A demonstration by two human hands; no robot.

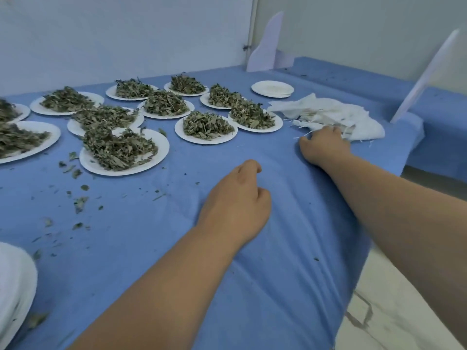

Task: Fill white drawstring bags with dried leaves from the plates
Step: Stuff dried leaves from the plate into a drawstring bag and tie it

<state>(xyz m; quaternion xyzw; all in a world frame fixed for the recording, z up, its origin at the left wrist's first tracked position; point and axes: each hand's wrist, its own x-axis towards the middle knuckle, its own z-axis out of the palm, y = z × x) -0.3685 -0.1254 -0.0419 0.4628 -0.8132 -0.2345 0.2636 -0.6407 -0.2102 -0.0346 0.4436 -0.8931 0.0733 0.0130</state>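
Observation:
Several white paper plates heaped with dried green leaves stand on the blue cloth; the nearest plate (161,147) is left of centre and another (182,133) lies mid-table. A rumpled pile of white drawstring bags (336,112) lies at the right. My right hand (323,145) reaches to the pile's near edge, its fingertips touching the fabric and its thumb spread apart on the cloth. My left hand (237,200) hovers low over the bare cloth in the middle, fingers loosely curled, holding nothing.
A stack of empty plates (272,89) sits behind the bags. Leaf crumbs (80,203) litter the cloth at the left. A white stack (12,281) shows at the bottom-left corner. The table edge (358,261) drops off at the right; white dividers (267,44) stand behind.

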